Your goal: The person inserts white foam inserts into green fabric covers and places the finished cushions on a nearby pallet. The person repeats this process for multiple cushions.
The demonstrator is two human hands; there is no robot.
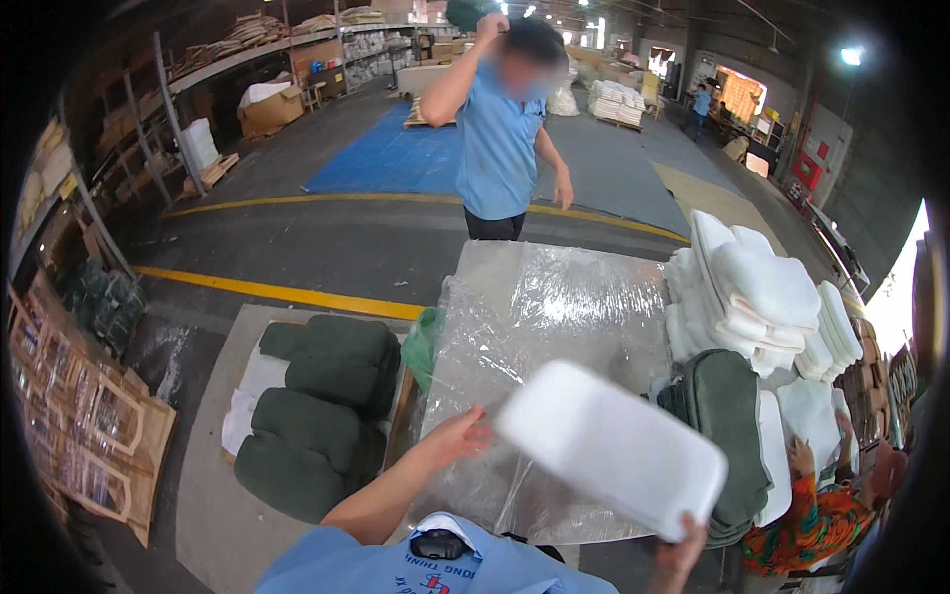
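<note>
The right hand grips a white rounded-rectangular pad, not yet set down, above a plastic-covered grey table; the left hand, open, is just beside it. Dark-green fabric cushions already lie stacked.

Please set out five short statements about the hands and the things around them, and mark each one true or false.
1. The right hand holds the white pad near a corner. True.
2. The left hand is clenched into a fist. False: it is open.
3. Clear plastic film lies below the white pad. True.
4. The dark green cushions on the left form one single pile. False: they form two.
5. The person across the table has both arms lowered. False: one is raised.
</note>
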